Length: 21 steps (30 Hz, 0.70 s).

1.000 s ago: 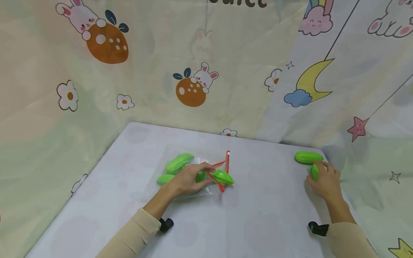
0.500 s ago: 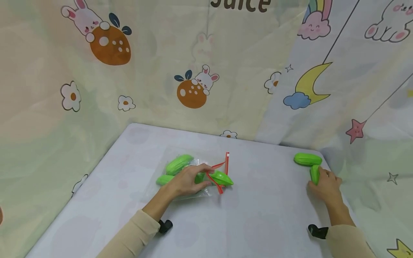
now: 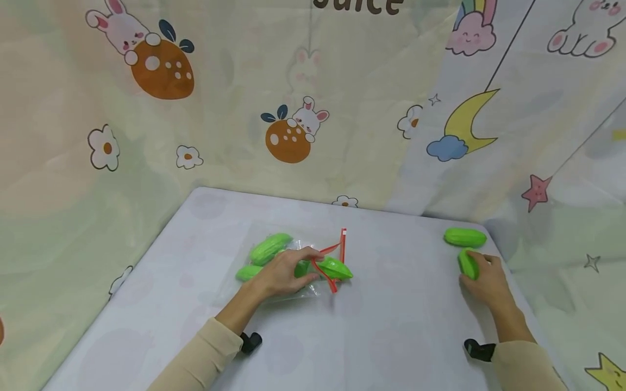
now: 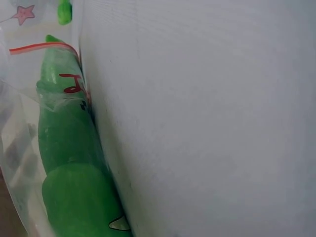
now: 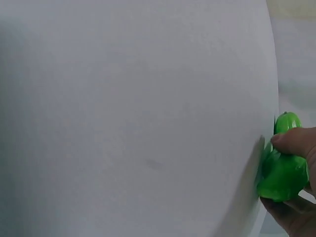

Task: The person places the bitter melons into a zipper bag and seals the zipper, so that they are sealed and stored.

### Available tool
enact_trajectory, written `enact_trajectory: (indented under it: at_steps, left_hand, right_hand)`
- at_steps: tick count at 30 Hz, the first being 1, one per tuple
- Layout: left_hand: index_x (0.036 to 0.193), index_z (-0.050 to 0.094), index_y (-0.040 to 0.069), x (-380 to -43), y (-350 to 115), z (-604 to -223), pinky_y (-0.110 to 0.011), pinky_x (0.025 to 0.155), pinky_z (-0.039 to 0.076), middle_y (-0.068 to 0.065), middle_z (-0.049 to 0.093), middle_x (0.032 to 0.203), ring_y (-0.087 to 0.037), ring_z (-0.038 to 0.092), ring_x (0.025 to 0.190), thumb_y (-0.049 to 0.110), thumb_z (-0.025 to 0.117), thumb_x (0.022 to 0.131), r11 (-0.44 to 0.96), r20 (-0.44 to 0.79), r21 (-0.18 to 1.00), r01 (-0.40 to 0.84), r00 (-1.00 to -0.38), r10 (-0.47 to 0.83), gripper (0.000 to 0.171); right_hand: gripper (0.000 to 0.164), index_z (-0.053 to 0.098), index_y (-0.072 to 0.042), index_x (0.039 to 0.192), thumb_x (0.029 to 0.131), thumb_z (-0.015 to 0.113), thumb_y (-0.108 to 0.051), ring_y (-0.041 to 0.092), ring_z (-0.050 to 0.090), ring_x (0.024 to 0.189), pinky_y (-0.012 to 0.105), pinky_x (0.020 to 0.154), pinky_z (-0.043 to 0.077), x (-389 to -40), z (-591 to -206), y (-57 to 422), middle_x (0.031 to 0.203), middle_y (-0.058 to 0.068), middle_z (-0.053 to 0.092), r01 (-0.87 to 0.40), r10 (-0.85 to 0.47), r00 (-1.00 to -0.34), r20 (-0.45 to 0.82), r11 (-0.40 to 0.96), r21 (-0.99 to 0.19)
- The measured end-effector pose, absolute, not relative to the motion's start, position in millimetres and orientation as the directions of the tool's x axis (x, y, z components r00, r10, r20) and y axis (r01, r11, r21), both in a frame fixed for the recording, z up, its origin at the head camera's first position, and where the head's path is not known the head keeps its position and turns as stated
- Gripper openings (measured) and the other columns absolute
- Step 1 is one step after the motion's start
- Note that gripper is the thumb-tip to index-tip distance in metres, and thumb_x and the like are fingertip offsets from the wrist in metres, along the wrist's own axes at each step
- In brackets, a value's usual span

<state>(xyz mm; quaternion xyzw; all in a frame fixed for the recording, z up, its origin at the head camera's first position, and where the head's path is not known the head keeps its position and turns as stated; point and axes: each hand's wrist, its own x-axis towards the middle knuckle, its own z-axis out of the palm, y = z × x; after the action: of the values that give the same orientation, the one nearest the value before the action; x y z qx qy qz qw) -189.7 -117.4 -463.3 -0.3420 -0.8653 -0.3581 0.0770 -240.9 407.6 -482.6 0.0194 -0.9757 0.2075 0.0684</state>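
Green vegetable shapes [image 3: 270, 248] fill a clear plastic bag [image 3: 344, 247], one tip poking past its red edge; well right of the bag, by the table's [image 3: 391, 331] far corner, lies a loose green piece [image 3: 464, 237]. The left hand [image 3: 285, 273] holds the bag's mouth, thumb and fingers apart; well right of the bag, the right hand [image 3: 489, 281] pinches a second piece [image 3: 468, 264], thumb opposite fingers. The left reaches over the bag.

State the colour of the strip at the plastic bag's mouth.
The strip is red; it shows best in the head view.
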Motion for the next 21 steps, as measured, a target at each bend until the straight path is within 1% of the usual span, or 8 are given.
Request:
enact_trajectory:
  at_steps: [4,12,17,21]
  left_hand:
    - [0.134,0.060,0.018,-189.1,-117.1,-463.1,-0.039,0.103,0.052,0.005,0.073,0.123,-0.011,0.067,0.118,0.021,0.080,0.092,0.509,0.391,0.558,0.656,-0.748,0.535,0.047]
    - [0.135,0.060,0.017,-189.7,-116.7,-461.6,-0.038,0.104,0.052,0.004,0.072,0.125,-0.012,0.065,0.120,0.023,0.079,0.093,0.513,0.385,0.560,0.651,-0.753,0.534,0.047]
    - [0.136,0.059,0.018,-190.2,-119.0,-461.9,-0.038,0.104,0.052,0.004,0.072,0.126,-0.012,0.065,0.120,0.022,0.080,0.092,0.522,0.390,0.553,0.649,-0.756,0.525,0.049]
    - [0.136,0.059,0.017,-190.1,-118.9,-461.4,-0.037,0.104,0.052,0.005,0.070,0.128,-0.012,0.065,0.121,0.023,0.079,0.093,0.513,0.384,0.561,0.649,-0.754,0.533,0.048]
  right_hand:
    - [0.065,0.043,0.006,0.144,0.089,0.072,-0.011,0.065,0.041,0.116,0.075,0.090,0.039,-238.3,-482.2,402.2,0.136,0.046,0.032,-0.108,-0.040,-0.985,0.168,0.902,-0.417]
    - [0.061,0.048,0.003,0.142,0.090,0.075,-0.015,0.061,0.045,0.116,0.073,0.090,0.040,-233.5,-480.0,389.0,0.134,0.041,0.040,-0.190,-0.097,-0.968,0.233,0.888,-0.418]
    - [0.060,0.048,0.002,0.143,0.092,0.072,-0.019,0.054,0.050,0.114,0.067,0.087,0.043,-232.8,-474.4,372.4,0.132,0.036,0.045,-0.220,-0.119,-0.961,0.249,0.873,-0.436]
    - [0.058,0.050,0.002,0.142,0.092,0.073,-0.018,0.051,0.052,0.114,0.065,0.087,0.045,-226.9,-469.8,361.2,0.132,0.035,0.049,-0.255,-0.141,-0.951,0.274,0.860,-0.442]
